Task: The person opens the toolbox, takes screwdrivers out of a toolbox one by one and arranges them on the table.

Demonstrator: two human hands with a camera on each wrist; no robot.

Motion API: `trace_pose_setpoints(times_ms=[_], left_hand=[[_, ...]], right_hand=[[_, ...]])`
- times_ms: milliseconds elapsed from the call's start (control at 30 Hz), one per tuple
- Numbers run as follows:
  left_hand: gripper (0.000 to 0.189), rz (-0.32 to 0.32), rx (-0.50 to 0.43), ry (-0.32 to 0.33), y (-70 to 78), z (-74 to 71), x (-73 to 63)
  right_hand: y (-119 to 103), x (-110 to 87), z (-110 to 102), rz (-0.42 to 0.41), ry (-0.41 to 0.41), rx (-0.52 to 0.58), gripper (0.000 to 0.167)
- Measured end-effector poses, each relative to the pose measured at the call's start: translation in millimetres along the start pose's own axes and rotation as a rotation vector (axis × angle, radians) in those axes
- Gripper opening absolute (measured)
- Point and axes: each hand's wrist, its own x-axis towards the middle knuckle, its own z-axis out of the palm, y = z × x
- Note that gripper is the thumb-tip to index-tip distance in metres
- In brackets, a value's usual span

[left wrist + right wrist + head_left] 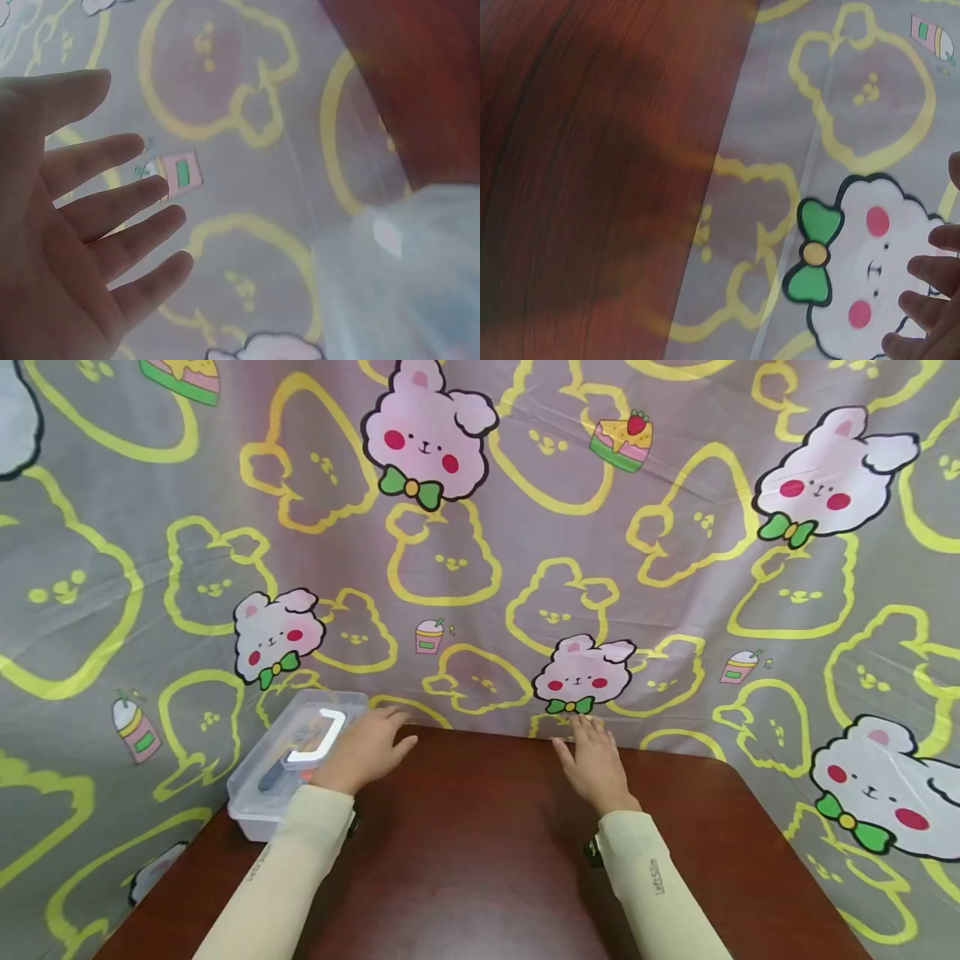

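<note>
The clear plastic lidded box with a white angular handle [247, 806] stands at the far left of the reddish-brown wooden table [465, 843], close to the left edge, and that placing looks like the main hazard: a sideways nudge could tip it over the side. The bare left hand [365, 750] is nearest, just right of the box, its fingers loosely spread with nothing in them; the head view overlaps the two, but the left wrist view shows the fingers clear of the plastic. A leftward sweep of that forearm in its cream sleeve [273, 868] might knock the box. The bare right hand [597, 766], well apart at the far middle, is likewise spread and empty, so it could not quickly steady anything. Whether the lid is latched cannot be told; if loose, lifting by the handle might spill the blurred contents. Reaching farther could snag the grey rabbit-print cloth [517, 535] behind.
</note>
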Motion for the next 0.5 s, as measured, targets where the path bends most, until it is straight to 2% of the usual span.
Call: trace_pose_setpoints(times_ms=[100, 233, 433, 500], left_hand=[[0.042, -0.046, 0.012, -0.029, -10.1, -10.1, -5.5], [0.048, -0.109, 0.013, -0.068, -33.2, -20.6, -14.9], [0.05, -0.116, 0.016, -0.062, -68.9, -30.7, -34.0], [0.052, -0.134, 0.017, -0.082, -78.6, -33.5, -41.9]], right_hand=[[-7.3, 0.3, 3.1, -0.034, 0.044, 0.02, 0.061], [-21.7, 0.1, 10.7, -0.06, 0.096, 0.094, 0.057], [-44.4, -0.3, 31.1, -0.053, 0.129, 0.221, 0.052], [-51.6, -0.9, 38.1, -0.05, 0.128, 0.247, 0.051]])
